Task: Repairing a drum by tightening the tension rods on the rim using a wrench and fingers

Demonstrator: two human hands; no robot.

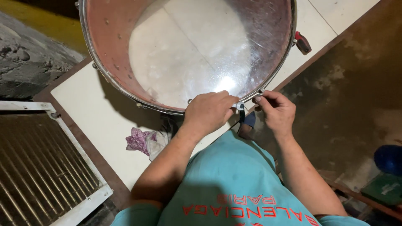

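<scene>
My left hand (209,111) and right hand (274,109) pinch a small metal clamp (240,106) at the rim of the drum (125,83), fingers curled tight; its shell holds nothing.

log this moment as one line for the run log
left hand: on drum rim, gripping small metal clamp | right hand: pinching rim beside it | drum: on white table | crumpled cloth: near left forearm

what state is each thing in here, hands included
large round drum with clear head and metal rim: lying flat on the white table
left hand: closed on small metal tool at the rim
right hand: fingers pinched at the rim
purple and white rag: crumpled on the table
</scene>
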